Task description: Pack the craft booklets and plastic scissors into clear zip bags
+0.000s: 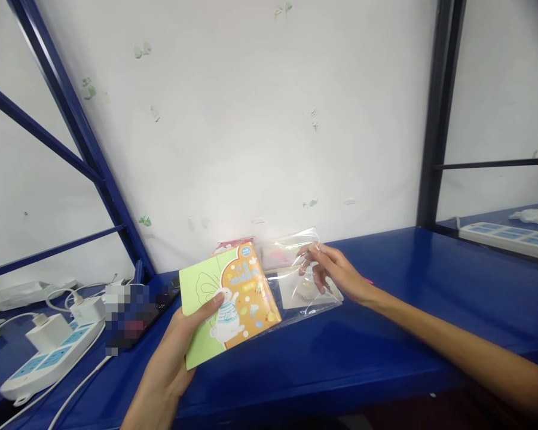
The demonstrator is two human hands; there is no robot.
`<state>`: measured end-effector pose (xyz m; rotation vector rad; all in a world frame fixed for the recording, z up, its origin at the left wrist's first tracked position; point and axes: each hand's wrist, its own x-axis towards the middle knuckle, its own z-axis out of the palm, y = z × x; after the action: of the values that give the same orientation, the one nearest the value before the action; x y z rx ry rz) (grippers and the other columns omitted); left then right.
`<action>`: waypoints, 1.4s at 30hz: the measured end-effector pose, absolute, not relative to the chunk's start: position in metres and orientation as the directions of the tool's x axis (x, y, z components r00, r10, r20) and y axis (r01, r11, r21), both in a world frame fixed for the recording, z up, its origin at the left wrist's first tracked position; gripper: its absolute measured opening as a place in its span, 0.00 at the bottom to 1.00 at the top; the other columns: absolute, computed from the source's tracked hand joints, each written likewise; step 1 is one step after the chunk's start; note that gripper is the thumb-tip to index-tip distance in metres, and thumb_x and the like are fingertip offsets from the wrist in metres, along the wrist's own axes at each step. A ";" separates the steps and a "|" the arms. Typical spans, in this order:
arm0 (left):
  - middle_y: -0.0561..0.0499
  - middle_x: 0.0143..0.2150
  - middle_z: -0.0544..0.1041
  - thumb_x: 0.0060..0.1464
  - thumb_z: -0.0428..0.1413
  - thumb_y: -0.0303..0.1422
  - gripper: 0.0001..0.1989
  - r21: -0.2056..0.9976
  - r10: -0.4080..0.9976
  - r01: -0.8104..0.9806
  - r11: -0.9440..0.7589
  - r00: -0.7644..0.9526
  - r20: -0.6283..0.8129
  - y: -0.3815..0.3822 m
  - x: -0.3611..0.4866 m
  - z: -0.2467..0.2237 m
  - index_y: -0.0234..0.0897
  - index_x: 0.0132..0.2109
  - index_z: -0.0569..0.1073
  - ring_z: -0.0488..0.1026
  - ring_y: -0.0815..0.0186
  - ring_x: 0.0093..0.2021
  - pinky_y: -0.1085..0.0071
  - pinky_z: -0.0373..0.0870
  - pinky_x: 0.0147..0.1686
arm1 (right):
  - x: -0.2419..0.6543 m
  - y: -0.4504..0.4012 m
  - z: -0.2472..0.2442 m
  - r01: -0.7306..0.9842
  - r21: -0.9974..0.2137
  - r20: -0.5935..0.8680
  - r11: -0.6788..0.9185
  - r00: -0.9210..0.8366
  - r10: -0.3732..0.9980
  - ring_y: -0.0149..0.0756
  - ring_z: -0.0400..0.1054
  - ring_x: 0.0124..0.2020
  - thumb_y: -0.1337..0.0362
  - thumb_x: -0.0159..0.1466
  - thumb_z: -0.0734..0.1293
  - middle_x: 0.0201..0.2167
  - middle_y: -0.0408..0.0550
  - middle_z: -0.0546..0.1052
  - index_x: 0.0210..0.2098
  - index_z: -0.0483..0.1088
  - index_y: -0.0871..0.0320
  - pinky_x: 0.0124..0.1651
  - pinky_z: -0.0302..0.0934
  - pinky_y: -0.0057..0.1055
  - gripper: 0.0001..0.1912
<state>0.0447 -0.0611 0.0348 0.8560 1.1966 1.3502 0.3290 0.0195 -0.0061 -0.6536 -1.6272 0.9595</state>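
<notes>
The left hand (179, 337) pinches a green-and-orange booklet (246, 292); the right hand (336, 270) pinches a clear plastic bag (302, 297).

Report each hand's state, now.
Left hand: closed, holding the green-and-orange packet.
Right hand: fingers bent at the clear plastic; whether gripping it cannot be told.

The background is filled by a white wall (233, 131), its surface broken by scattered chipped patches (144, 221) (a few are tinged green). At left it is crossed by a blue metal post (75, 119) and a slanted brace (36, 127); at right, by a darker upright post (441, 119). Below, a glossy blue desk (430, 280) is set along the wall.
</notes>
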 end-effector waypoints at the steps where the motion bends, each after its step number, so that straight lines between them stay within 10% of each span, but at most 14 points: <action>1: 0.32 0.46 0.84 0.52 0.66 0.25 0.27 0.962 0.979 -0.253 0.100 -0.150 -0.141 -0.060 0.045 0.035 0.27 0.60 0.73 0.84 0.47 0.39 0.59 0.84 0.39 | 0.329 0.019 -0.007 -0.063 -0.844 0.529 0.533 -0.256 0.809 0.24 0.65 0.15 0.47 0.73 0.60 0.35 0.47 0.78 0.47 0.72 0.57 0.14 0.55 0.23 0.21; 29: 0.37 0.43 0.85 0.42 0.73 0.34 0.29 0.999 0.982 0.001 -0.045 -0.183 0.044 -0.064 0.047 0.033 0.31 0.52 0.79 0.84 0.47 0.40 0.60 0.82 0.36 | 0.325 0.022 -0.014 0.089 -0.876 0.394 0.473 -0.434 0.810 0.32 0.73 0.28 0.44 0.73 0.58 0.38 0.51 0.78 0.53 0.66 0.55 0.23 0.64 0.26 0.23; 35: 0.50 0.34 0.85 0.41 0.71 0.31 0.11 0.843 0.824 0.435 -0.315 -0.315 0.471 -0.077 0.047 0.042 0.38 0.36 0.84 0.81 0.54 0.42 0.73 0.76 0.38 | 0.330 0.018 -0.011 0.431 -0.534 0.766 0.727 -0.117 0.632 0.51 0.67 0.59 0.49 0.62 0.73 0.64 0.59 0.64 0.70 0.49 0.48 0.57 0.67 0.53 0.44; 42: 0.49 0.42 0.84 0.43 0.66 0.23 0.13 0.755 0.715 0.384 -0.531 -0.274 0.643 -0.092 0.050 0.039 0.46 0.36 0.85 0.77 0.53 0.49 0.68 0.69 0.56 | 0.312 0.006 0.007 0.483 -0.122 0.837 0.867 -0.419 0.351 0.53 0.63 0.64 0.53 0.64 0.73 0.62 0.54 0.71 0.68 0.59 0.46 0.64 0.58 0.55 0.37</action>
<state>0.0502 -0.0921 0.0389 1.7128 1.3580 1.8827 0.3119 0.0057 0.0070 -0.6063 -2.0499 -0.1683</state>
